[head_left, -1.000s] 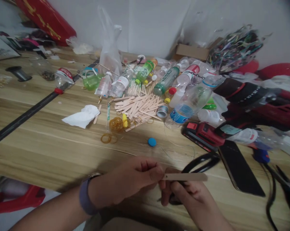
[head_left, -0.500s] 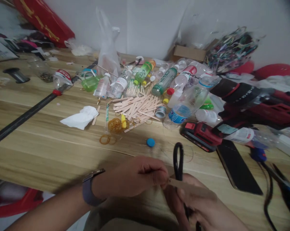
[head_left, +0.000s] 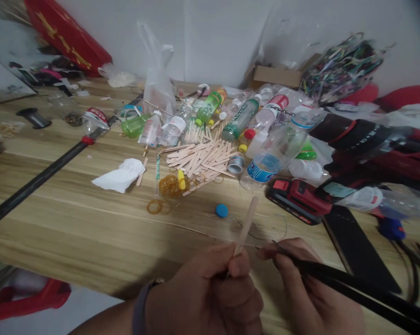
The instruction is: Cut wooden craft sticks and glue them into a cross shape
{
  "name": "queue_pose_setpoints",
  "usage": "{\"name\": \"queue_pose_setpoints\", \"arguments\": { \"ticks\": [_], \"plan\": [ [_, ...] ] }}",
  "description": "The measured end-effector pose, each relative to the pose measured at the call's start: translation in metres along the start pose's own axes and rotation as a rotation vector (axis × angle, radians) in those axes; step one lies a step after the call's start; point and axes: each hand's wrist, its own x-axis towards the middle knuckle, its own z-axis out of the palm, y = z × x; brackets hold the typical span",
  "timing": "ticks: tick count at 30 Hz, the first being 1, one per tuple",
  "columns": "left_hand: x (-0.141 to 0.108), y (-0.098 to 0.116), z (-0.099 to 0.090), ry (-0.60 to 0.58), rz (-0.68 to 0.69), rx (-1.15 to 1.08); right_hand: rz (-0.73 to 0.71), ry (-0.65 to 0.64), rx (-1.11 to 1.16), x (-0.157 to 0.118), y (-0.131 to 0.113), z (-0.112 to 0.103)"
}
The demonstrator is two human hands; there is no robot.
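My left hand point(head_left: 227, 288), with a watch band at the wrist, is closed around the lower end of a wooden craft stick point(head_left: 247, 223) pointing up and away. Thumb and fingers pinch the stick. Just to the right, my right hand point(head_left: 310, 288) grips a slim black tool point(head_left: 338, 277) with a thin pointed tip toward the stick and two dark arms running off to the lower right; its exact kind is unclear. Ahead of the hands lies a blue bottle cap point(head_left: 221, 211), near a thin wire loop point(head_left: 285, 225).
A heap of craft sticks point(head_left: 203, 156) lies mid-table beside rubber bands point(head_left: 170, 186) and several plastic bottles point(head_left: 265, 165). A red and black drill point(head_left: 303, 197) and a phone point(head_left: 359, 251) lie on the right. At left are a tissue point(head_left: 121, 174) and a long black bar point(head_left: 49, 167).
The craft stick now stands up from my left hand; before, it lay across between both hands. My right hand has moved apart, and its black tool has swung from upright to pointing left.
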Motion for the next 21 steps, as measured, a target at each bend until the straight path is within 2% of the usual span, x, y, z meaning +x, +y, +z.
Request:
{"name": "queue_pose_setpoints", "arguments": {
  "ticks": [6, 11, 14, 18, 21],
  "plan": [
    [0.004, -0.008, -0.008, 0.055, 0.187, 0.064, 0.005, 0.006, 0.029, -0.001, -0.008, 0.001],
    [0.008, -0.01, -0.013, 0.121, 0.226, 0.164, -0.013, 0.038, 0.029, -0.002, -0.007, 0.005],
    [0.01, -0.012, -0.018, 0.313, 0.279, 0.361, -0.016, 0.042, 0.044, -0.005, -0.009, 0.007],
    [0.007, -0.015, -0.021, 0.654, 0.324, 0.821, 0.018, 0.005, 0.033, -0.012, -0.011, 0.009],
    [0.002, -0.017, -0.019, 0.734, 0.313, 1.077, -0.022, -0.045, -0.057, -0.017, -0.008, 0.01]
  ]
}}
